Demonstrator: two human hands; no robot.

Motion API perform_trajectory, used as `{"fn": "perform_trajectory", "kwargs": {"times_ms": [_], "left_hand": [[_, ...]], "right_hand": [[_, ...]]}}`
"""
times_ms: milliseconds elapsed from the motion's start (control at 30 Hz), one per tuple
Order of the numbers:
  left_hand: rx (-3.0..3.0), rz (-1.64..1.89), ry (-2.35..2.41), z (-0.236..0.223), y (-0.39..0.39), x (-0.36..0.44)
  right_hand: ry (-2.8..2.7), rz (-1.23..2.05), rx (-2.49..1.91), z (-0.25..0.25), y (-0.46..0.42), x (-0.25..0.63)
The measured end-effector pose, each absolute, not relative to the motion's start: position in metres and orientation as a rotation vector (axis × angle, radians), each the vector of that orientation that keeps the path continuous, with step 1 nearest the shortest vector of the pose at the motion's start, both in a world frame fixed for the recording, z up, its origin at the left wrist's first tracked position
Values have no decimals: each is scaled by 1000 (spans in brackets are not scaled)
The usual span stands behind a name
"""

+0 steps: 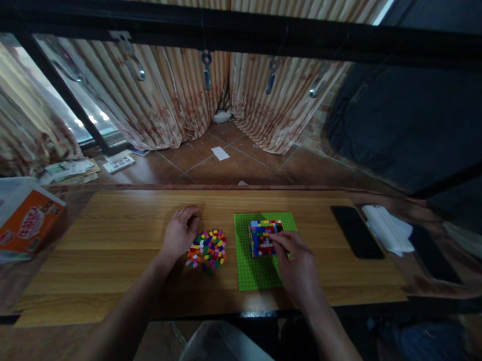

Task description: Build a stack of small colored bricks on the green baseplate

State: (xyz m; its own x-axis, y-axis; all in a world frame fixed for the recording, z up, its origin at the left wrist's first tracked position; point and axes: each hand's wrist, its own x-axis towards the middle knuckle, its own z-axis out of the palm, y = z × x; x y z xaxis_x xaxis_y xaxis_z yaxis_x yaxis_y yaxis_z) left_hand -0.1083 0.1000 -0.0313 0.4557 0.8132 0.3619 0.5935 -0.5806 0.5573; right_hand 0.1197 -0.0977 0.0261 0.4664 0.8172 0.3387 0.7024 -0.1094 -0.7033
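On the wooden table, a green studded baseplate (pixel 244 275) carries a small block-shaped build of multicoloured toy bricks (pixel 257 251). My right hand (pixel 297 259) reaches over the plate from the right, thumb and forefinger pinched together at the top of the build. Whatever sits between those fingertips is too small to make out. Left of the plate lies a loose heap of small coloured bricks (pixel 211 249). Beside the heap's left edge, my left hand (pixel 179 231) rests on the table with loosely curved fingers, thumb apart from them, and nothing visible in it.
A black phone-like slab (pixel 357 232) lies at the table's right, with white tissue-like material (pixel 386 228) beyond it. At the far left stands a clear plastic bin (pixel 6 190) with an orange label. A dark metal bar (pixel 248 33) crosses above; curtains hang behind it.
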Motion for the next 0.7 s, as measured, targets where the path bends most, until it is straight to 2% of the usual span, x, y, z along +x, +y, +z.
{"fn": "perform_trajectory", "kwargs": {"times_ms": [300,700], "left_hand": [[2358,877,1189,-31,98,-108],[2342,855,1210,-29,97,-107]], "right_hand": [[-1278,148,-2053,33,-87,112],[-1216,170,-2014,28,-83,111]]}}
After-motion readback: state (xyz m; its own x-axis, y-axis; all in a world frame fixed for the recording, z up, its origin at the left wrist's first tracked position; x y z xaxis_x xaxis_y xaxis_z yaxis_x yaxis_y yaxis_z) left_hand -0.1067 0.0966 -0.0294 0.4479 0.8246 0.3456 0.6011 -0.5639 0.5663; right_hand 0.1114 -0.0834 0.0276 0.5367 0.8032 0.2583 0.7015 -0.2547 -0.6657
